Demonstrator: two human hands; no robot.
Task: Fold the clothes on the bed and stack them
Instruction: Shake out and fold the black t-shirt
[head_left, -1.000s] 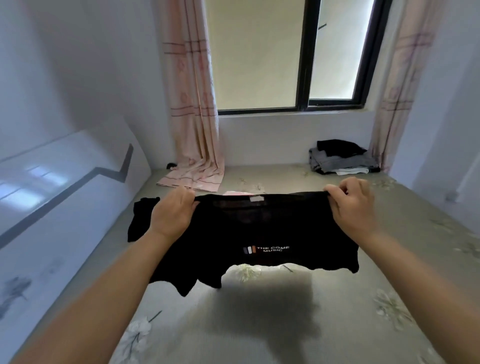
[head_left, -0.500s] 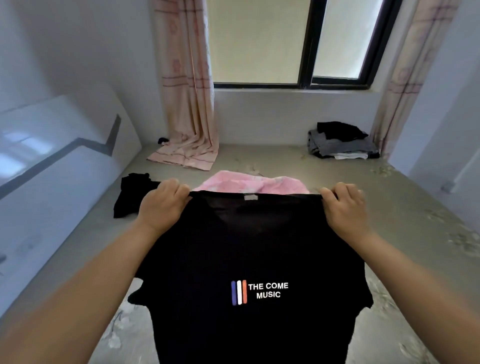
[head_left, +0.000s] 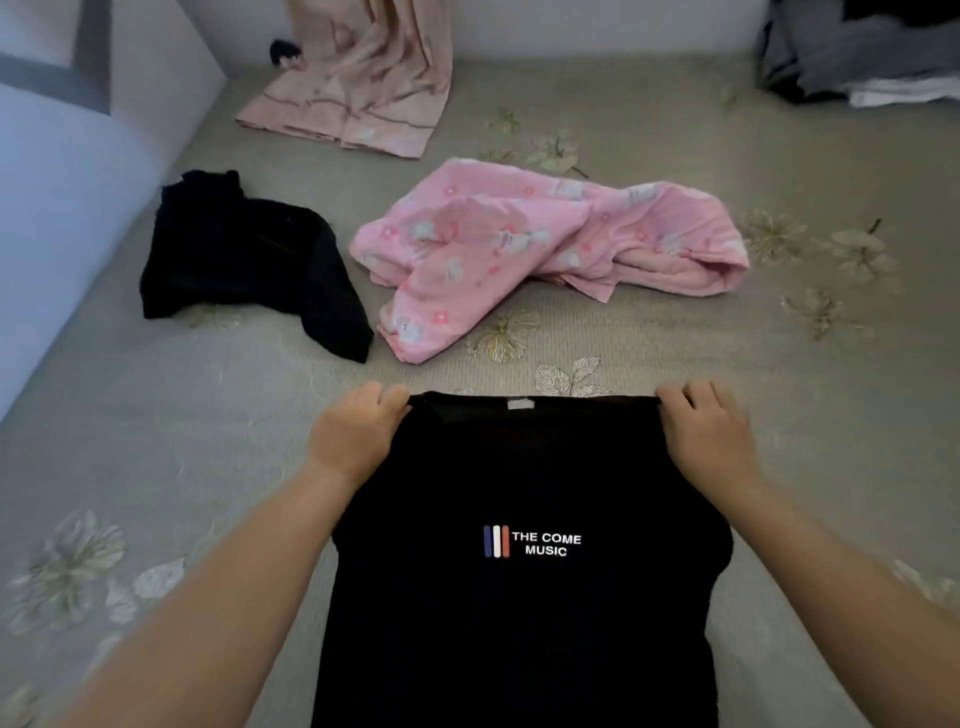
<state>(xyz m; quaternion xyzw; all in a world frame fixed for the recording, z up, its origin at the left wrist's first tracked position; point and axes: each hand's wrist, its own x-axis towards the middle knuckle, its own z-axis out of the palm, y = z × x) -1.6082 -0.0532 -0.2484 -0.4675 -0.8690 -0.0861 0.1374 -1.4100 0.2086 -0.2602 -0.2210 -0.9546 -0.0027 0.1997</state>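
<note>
Now, sweeping from the left edge, I see a pale wall panel (head_left: 62, 218) running along the bed (head_left: 649, 332), whose grey-green cover carries a printed flower pattern. At about ten o'clock from the middle of my view lies a crumpled black garment (head_left: 244, 260), unfolded. Beyond it, near eleven o'clock, the hem of a pink curtain (head_left: 358, 93) pools on the bed. Just right of the black garment, and close beside it, a pink flowered garment (head_left: 545, 244) lies bunched at about twelve o'clock. Lower down, my left hand (head_left: 353, 439) pinches the left shoulder of a black T-shirt (head_left: 524, 613), fingers curled over the top edge. The shirt lies between my arms at six o'clock, print facing up, reading "THE COME MUSIC" beside three coloured bars; whether it lies fully flat on the bed I cannot tell. My right hand (head_left: 706, 436) grips the right shoulder the same way. Far off at two o'clock, a stack of clothes (head_left: 862, 57) in grey, black and white sits by the wall.
</note>
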